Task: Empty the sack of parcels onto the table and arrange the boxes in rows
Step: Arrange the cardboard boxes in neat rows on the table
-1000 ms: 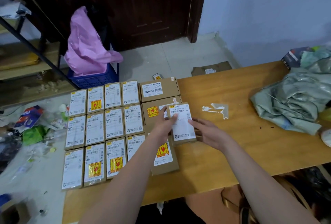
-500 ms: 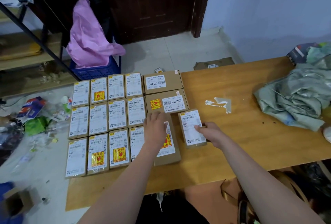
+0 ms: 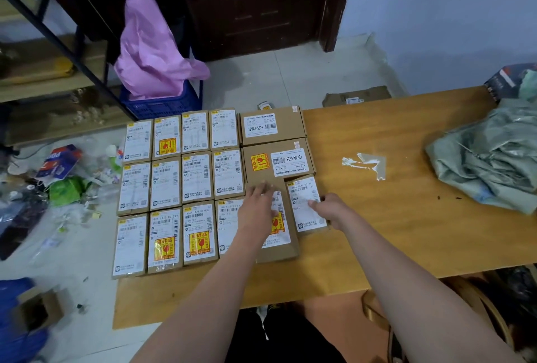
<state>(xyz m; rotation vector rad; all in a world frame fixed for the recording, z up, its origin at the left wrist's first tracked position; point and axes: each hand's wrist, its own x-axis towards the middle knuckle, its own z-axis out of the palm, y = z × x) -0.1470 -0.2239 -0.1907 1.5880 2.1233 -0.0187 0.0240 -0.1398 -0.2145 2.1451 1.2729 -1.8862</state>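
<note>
Several small cardboard boxes (image 3: 197, 178) with white labels lie in three rows on the left of the wooden table (image 3: 406, 240). Two wider boxes (image 3: 273, 127) sit at the right end of the far rows. My left hand (image 3: 257, 206) rests flat on a larger box (image 3: 279, 235) in the near row. My right hand (image 3: 329, 207) touches a small box (image 3: 306, 206) lying just right of that larger box, fingers on its label. The crumpled grey-green sack (image 3: 488, 156) lies at the table's right end.
A patch of torn tape (image 3: 369, 163) sticks to the tabletop. A dark printed box (image 3: 505, 78) sits behind the sack. On the floor are scattered litter (image 3: 64, 176), a blue crate (image 3: 162, 101) with a pink bag, an open carton (image 3: 37, 310) and a flat cardboard piece (image 3: 357, 97).
The small box was held up in both hands, then set down on the table to the right of the larger box. My left hand moved onto the larger box.
</note>
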